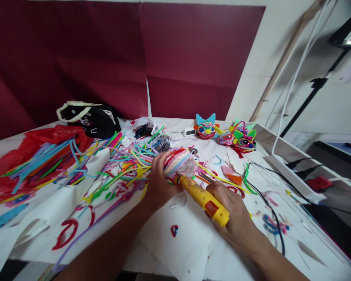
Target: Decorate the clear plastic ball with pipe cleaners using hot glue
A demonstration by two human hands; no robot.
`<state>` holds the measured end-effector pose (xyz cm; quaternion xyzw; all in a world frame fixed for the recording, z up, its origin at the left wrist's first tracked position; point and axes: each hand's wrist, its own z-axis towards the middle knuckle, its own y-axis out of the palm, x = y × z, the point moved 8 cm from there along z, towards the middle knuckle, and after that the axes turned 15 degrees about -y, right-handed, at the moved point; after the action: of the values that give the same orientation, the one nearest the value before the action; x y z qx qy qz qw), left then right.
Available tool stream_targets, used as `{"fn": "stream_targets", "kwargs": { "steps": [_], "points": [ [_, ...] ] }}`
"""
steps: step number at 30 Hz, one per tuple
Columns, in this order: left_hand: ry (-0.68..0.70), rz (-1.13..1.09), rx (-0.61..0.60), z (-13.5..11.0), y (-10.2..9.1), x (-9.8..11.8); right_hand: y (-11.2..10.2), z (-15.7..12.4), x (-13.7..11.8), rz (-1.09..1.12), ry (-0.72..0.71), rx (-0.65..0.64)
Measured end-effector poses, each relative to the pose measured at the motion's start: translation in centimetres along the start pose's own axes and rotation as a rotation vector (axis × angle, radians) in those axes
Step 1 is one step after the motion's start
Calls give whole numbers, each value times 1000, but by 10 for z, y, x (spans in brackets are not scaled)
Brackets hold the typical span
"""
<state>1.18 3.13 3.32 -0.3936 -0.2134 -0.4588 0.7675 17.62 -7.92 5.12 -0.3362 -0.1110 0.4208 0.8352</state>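
My left hand (pixel 158 183) is closed around a clear plastic ball (pixel 187 167) partly wrapped in bands of coloured pipe cleaner (pixel 175 158). In my right hand (pixel 228 205) is a yellow hot glue gun (pixel 203 197), its nozzle end at the lower edge of the ball. I cannot make out whether the nozzle touches it. White paper (pixel 175 242) lies beneath both hands, with a small red and blue coiled piece (pixel 174 230) on it.
Loose pipe cleaners (pixel 134 171) spread over the left of the table, beside a red plastic bag (pixel 6 168) and a black pouch (pixel 95 121). Finished-looking decorated heads (pixel 206 127) stand at the back right. A black cable (pixel 269 210) runs from a power strip (pixel 295 179).
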Motion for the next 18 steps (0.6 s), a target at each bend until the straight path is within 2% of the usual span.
{"fn": "stream_targets", "kwargs": {
  "steps": [4,18],
  "points": [
    [1,-10,3,1,-1,2,0,0,0,-3,-1,1],
    [-151,-100,-33,3,-3,-5,-5,-2,4,-14,9,30]
  ]
}}
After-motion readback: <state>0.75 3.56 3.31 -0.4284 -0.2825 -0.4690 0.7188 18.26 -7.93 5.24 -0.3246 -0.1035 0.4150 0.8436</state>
